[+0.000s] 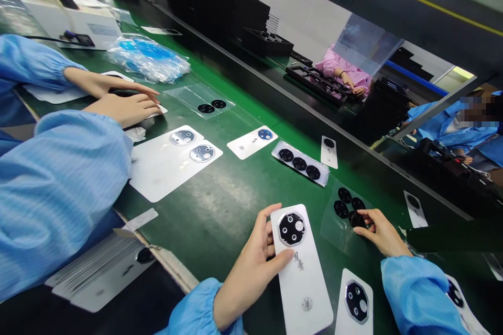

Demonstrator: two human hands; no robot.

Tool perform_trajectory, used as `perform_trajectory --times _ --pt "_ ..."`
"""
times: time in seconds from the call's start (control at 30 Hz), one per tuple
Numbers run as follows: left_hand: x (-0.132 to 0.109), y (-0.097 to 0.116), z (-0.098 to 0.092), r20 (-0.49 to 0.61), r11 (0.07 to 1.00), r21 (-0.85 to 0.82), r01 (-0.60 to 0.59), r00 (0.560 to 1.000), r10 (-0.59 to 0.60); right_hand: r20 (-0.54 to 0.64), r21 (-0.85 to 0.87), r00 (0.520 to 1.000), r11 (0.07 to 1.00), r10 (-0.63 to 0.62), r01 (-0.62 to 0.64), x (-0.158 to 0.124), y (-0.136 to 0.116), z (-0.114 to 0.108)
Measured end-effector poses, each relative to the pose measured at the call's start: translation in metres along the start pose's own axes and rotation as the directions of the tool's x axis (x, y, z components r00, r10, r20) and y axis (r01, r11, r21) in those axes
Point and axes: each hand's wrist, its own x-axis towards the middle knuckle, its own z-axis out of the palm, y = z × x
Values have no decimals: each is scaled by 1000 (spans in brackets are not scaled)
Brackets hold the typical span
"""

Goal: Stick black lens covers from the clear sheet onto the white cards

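Left fingers (283, 260) hold white panel (305, 283) with black octagon (288, 232).

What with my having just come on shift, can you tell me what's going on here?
The person's left hand holds a white panel with a dark octagonal camera plate near its top. The right hand pinches a black disc at a clear sheet that bears more discs. A second panel lies beside the held one. At the left, a co-worker's hands are close together over the bench; what's under them is mostly hidden.
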Motion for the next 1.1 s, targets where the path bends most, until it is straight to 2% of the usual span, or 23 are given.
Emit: perform_trajectory --times 0.17,0.33,0.53,0.9,1.1 --pt "9 22 -12 190 992 27 127 973 -130 -1 -13 1000 1000 -9 9 0 2 1" --pt "21 51 -27 325 980 142 142 928 -182 34 -29 999 999 -25 26 3 9 0" --pt "28 70 -35 318 957 224 182 915 -248 79 -44 997 999 -22 25 7 16 -2" --pt "35 68 -39 316 951 217 222 905 -284 103 -60 995 998 -5 11 7 16 -3" --pt "37 65 -41 328 947 221 235 896 -299 -8 -16 1000 1000 -15 15 -1 7 2"
